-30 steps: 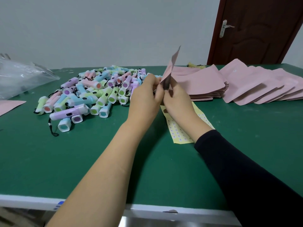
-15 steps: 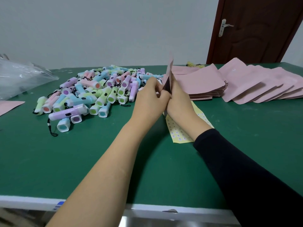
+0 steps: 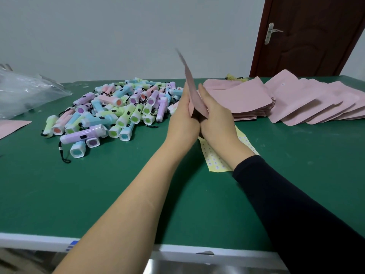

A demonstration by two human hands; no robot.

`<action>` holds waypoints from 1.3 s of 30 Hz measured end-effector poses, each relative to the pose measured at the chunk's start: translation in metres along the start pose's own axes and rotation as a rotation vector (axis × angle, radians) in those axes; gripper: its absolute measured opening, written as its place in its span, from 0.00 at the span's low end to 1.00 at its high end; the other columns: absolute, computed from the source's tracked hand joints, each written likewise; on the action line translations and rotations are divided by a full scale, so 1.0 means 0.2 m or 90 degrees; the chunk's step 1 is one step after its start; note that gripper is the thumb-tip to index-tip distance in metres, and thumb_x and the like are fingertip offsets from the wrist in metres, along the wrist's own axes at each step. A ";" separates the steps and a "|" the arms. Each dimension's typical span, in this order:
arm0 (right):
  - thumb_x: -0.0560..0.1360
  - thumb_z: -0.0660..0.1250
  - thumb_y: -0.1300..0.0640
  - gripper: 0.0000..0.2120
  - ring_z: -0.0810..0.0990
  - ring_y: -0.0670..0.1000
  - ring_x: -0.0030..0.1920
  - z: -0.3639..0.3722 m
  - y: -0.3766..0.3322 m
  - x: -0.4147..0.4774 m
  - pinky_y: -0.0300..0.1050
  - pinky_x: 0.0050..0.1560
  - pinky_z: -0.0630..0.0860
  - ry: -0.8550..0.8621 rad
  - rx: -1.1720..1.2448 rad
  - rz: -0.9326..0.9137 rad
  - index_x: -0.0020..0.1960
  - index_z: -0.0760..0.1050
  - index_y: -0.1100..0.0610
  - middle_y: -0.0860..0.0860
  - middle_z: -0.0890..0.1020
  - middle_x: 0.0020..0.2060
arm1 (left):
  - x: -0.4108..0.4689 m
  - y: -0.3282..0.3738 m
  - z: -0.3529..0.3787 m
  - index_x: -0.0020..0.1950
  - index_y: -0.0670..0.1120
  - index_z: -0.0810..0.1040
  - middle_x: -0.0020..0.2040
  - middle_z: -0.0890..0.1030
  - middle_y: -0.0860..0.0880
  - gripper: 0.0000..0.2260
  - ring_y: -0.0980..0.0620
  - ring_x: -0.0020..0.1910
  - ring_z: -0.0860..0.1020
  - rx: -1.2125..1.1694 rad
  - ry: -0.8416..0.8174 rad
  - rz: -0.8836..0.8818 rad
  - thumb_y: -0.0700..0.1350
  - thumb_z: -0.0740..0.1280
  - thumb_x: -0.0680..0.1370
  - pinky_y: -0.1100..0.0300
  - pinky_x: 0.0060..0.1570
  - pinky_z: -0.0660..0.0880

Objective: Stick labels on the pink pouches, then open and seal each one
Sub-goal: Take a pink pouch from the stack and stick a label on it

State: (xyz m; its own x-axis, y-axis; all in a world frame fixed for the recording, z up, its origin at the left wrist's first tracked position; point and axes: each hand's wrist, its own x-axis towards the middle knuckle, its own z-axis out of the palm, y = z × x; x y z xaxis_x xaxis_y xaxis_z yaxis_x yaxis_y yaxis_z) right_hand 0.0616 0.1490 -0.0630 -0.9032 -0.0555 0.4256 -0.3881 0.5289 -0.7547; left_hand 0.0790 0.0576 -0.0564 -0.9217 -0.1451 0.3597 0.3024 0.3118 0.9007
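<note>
A pink pouch [image 3: 192, 89] stands on edge above the middle of the green table [image 3: 98, 194], tilted to the left at its top. My left hand [image 3: 184, 117] and my right hand [image 3: 215, 115] press against its two sides with fingers laid along it, and its lower end is pinched between them. Under my right wrist lies a yellow label sheet [image 3: 214, 161] with rows of small stickers. A stack of pink pouches [image 3: 237, 97] lies just right of my hands. Further right, a fanned row of pink pouches [image 3: 316, 101] is spread out.
A heap of pastel mini flashlights [image 3: 110, 113] with black wrist cords lies left of my hands. A clear plastic bag [image 3: 25, 91] and one more pink pouch [image 3: 9, 125] sit at the far left. A brown door [image 3: 308, 36] stands behind the table.
The pouch's top has swung from leaning right to leaning left. My fingers have slid further up along its sides, and both hands have stayed in the same place.
</note>
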 end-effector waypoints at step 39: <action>0.75 0.68 0.66 0.04 0.82 0.49 0.35 -0.11 0.04 0.06 0.39 0.31 0.79 -0.140 0.355 0.246 0.46 0.79 0.58 0.52 0.84 0.39 | 0.15 -0.16 -0.32 0.54 0.40 0.79 0.39 0.84 0.46 0.05 0.50 0.36 0.83 -0.705 0.285 -0.376 0.39 0.67 0.80 0.57 0.29 0.80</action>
State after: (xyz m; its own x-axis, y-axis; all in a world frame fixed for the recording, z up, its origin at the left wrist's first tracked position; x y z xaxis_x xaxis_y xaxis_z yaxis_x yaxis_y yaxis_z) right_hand 0.0519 0.1708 -0.0527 -0.9884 -0.1517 0.0096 -0.0154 0.0371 -0.9992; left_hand 0.0566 -0.0164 -0.0592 -0.8877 -0.3538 -0.2946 0.1206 -0.7962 0.5928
